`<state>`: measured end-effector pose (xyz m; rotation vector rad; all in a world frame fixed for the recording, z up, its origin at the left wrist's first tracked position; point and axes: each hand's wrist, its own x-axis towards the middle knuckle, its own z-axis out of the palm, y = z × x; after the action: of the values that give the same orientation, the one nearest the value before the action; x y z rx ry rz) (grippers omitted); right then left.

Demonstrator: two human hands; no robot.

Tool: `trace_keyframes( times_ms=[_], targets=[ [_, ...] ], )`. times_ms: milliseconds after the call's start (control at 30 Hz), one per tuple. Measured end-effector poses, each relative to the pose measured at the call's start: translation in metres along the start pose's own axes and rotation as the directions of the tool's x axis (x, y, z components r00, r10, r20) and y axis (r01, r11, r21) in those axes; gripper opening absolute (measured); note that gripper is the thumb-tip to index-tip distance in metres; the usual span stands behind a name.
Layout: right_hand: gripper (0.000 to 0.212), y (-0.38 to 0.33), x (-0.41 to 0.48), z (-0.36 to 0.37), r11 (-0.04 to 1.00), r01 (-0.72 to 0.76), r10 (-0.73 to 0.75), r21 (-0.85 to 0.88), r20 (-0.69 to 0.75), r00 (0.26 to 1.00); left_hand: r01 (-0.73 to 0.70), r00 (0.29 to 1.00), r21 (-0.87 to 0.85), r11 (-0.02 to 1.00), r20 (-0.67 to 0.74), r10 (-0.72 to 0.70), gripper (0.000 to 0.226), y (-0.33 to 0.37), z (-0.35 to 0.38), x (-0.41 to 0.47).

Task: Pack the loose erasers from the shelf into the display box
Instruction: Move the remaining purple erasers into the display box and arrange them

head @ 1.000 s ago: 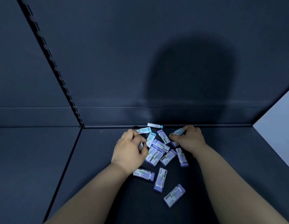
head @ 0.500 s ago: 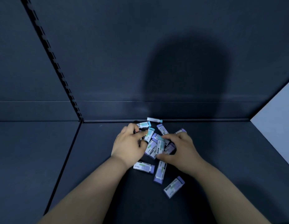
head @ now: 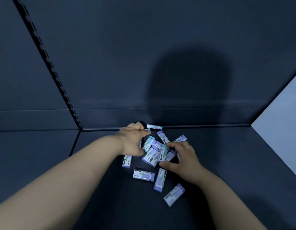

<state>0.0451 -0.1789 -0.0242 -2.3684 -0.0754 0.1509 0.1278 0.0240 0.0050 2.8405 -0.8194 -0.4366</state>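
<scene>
The left hand [head: 132, 141] lies palm-down at the 9 o'clock edge of the eraser pile [head: 156, 151], fingers curled loosely toward the back; a teal-tipped eraser [head: 148, 129] peeks out at the fingertips, but whether it is gripped cannot be told. Just below the wrist, a lone eraser [head: 127, 161] lies on the shelf. The erasers are small rectangular blocks in white paper sleeves with pale green and lilac print, the bare ends lilac or teal. Most are heaped crosswise in the middle of the pile; one [head: 154, 126] lies flat against the back lip at 12 o'clock. Three more lie apart toward 6 o'clock: one [head: 143, 175] sideways, one [head: 160, 180] lengthwise, one [head: 174, 195] tilted and nearest the camera. The right hand [head: 182, 159] arches over the pile's 3 o'clock side, fingers spread and bent, thumb low, cupping several erasers without a clear closed grip.

The shelf [head: 235, 163] is dark blue-grey and matte, with a matching back panel [head: 110, 55] bearing a rounded shadow. A slotted upright [head: 49, 67] runs diagonally at the left; a pale panel [head: 283, 127] closes the right side.
</scene>
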Motion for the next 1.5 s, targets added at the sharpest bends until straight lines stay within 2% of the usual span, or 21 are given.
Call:
trace_keyframes(
  times_ms=[133, 300, 500, 633, 833, 900, 1033, 1200, 1367, 1500],
  targets=[
    [0.057, 0.001, 0.001, -0.003, 1.000, 0.005, -0.005, 0.013, 0.013, 1.000, 0.003, 0.998, 0.129, 0.992, 0.061, -0.011, 0.073, 0.007, -0.007, 0.008],
    [0.061, 0.003, 0.001, 0.000, 1.000, -0.004, 0.005, 0.016, -0.011, 1.000, 0.005, 1.000, 0.259, 0.966, -0.009, -0.003, 0.071, 0.012, -0.018, 0.006],
    [0.061, 0.002, -0.003, -0.002, 1.000, -0.015, 0.015, 0.018, -0.022, 1.000, 0.032, 0.967, 0.093, 0.995, -0.254, -0.007, 0.067, 0.029, -0.019, -0.041],
    [0.054, -0.009, -0.015, -0.001, 1.000, 0.016, -0.018, -0.025, -0.084, 0.996, 0.093, 0.967, 0.098, 0.991, -0.247, -0.066, 0.068, 0.045, -0.001, -0.080],
    [0.041, -0.042, -0.052, 0.011, 0.992, 0.124, -0.122, -0.009, 0.093, 0.988, 0.160, 0.968, 0.157, 0.974, -0.220, -0.124, 0.069, 0.057, 0.012, -0.117],
    [0.040, -0.049, -0.063, 0.016, 0.978, 0.197, -0.187, -0.064, 0.130, 0.974, 0.170, 0.971, 0.185, 0.968, -0.199, -0.133, 0.067, 0.060, 0.016, -0.128],
    [0.052, -0.055, -0.079, 0.029, 0.925, 0.329, -0.296, -0.189, 0.184, 0.937, 0.186, 0.974, 0.187, 0.965, -0.162, -0.157, 0.063, 0.058, 0.026, -0.140],
    [0.050, -0.053, -0.082, 0.041, 0.890, 0.381, -0.353, -0.249, 0.152, 0.923, 0.182, 0.977, 0.122, 0.976, -0.131, -0.166, 0.065, 0.055, 0.042, -0.143],
    [0.043, -0.047, -0.080, 0.047, 0.814, 0.396, -0.396, -0.425, 0.094, 0.914, 0.124, 0.984, 0.073, 0.990, -0.137, -0.113, 0.066, 0.055, 0.046, -0.138],
    [0.050, -0.050, -0.075, 0.046, 0.768, 0.427, -0.410, -0.477, 0.146, 0.900, 0.110, 0.983, 0.070, 0.991, -0.157, -0.098, 0.067, 0.058, 0.048, -0.134]
  ],
)
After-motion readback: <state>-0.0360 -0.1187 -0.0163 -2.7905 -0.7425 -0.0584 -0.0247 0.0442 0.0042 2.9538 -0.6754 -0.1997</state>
